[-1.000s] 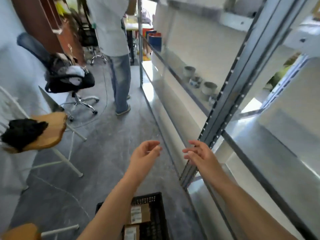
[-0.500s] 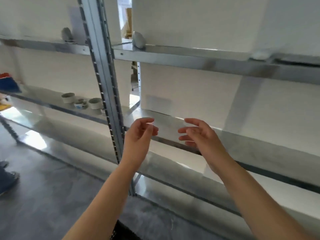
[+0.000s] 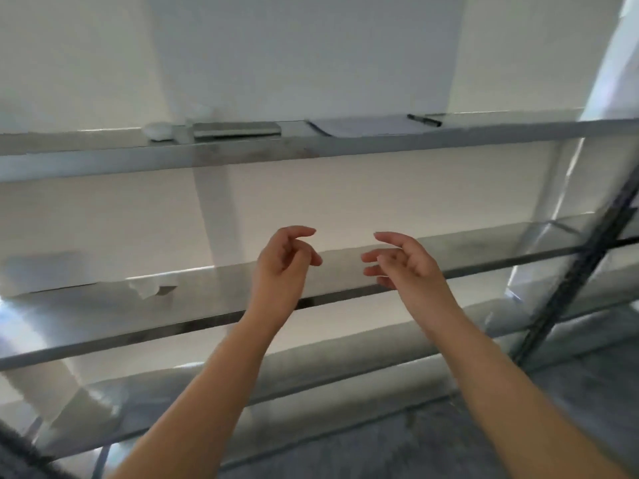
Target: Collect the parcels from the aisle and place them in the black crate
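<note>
parcels: none in view. my left hand (image 3: 283, 261) and right hand (image 3: 404, 261), loosely curled and empty, face the middle shelf (image 3: 103, 316); blurred items (image 3: 237, 129) above it, perhaps stationery, risk a wrong pick.

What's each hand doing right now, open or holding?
Left hand: open, fingers loosely curled, holds nothing.
Right hand: open, fingers loosely curled, holds nothing.

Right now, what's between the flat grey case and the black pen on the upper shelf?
White paper lies flat between the flat grey case and the black pen; head view.
</note>
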The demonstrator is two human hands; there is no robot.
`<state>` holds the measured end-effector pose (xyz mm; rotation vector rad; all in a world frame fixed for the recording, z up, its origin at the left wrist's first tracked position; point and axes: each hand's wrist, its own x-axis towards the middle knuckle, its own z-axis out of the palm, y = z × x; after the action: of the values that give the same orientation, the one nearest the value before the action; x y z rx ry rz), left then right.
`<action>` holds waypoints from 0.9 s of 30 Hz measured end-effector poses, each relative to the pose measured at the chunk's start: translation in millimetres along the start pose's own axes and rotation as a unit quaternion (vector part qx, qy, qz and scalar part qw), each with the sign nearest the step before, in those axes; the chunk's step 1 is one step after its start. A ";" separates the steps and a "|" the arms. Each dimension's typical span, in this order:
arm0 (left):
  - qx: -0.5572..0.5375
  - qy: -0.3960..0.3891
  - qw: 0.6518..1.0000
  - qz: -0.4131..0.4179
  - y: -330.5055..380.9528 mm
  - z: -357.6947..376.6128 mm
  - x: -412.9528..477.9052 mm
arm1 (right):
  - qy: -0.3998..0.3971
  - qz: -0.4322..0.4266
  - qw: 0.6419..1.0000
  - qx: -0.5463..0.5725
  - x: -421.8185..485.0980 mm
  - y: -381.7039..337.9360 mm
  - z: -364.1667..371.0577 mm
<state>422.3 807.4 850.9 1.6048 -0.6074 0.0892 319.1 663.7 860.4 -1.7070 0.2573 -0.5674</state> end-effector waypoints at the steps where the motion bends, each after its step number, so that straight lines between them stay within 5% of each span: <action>1: -0.006 -0.016 1.000 0.005 6.0 30.9 0.5 | 0.023 0.001 1.000 -0.002 -1.3 2.4 -30.1; 9: -0.081 -0.158 0.984 0.012 40.0 239.5 -18.7 | 0.188 0.003 0.981 -0.038 -29.4 28.0 -232.0; 17: -0.127 -0.300 0.945 0.009 43.0 372.7 -14.0 | 0.350 0.050 0.935 -0.023 -51.7 65.7 -344.1; 27: -0.167 -0.531 0.828 0.069 42.7 521.4 -16.0 | 0.533 0.106 0.837 -0.070 -85.4 84.7 -433.1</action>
<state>237.0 319.8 807.9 1.1519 -1.4994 -0.8232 40.3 314.3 812.3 -1.2972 1.2895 -1.3166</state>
